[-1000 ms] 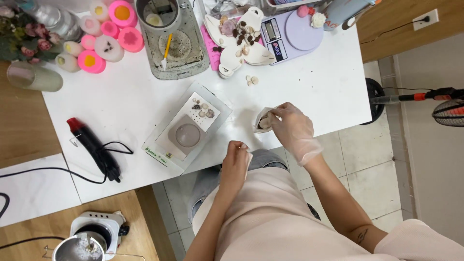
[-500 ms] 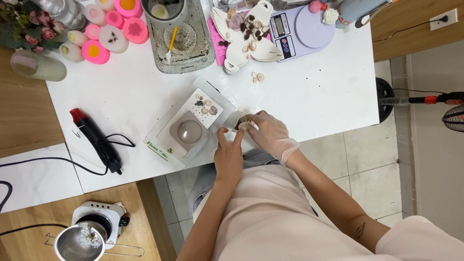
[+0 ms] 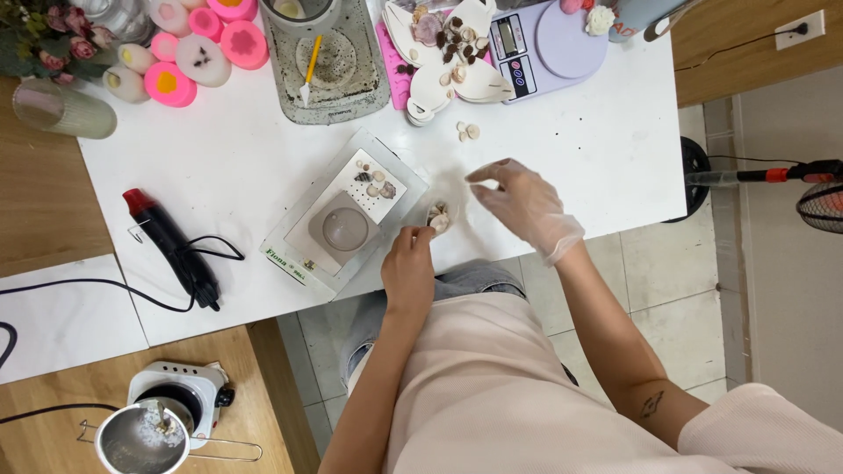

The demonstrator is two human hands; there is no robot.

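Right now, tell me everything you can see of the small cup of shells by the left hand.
The cup is small, pale and looks translucent, standing upright on the white table near its front edge. It holds a few little shells, brown and cream. The left hand reaches it from below, its fingers at the near rim. The clear flat case lies right beside it on the left. The gloved right hand hovers just to its right, apart from it.

flower bunch [image 3: 44,39]: cut off at top-left edge. metal pot [image 3: 140,439]: cropped by bottom edge. fan [image 3: 821,206]: cut at right edge. small cup [image 3: 439,217]: contents too small to tell.
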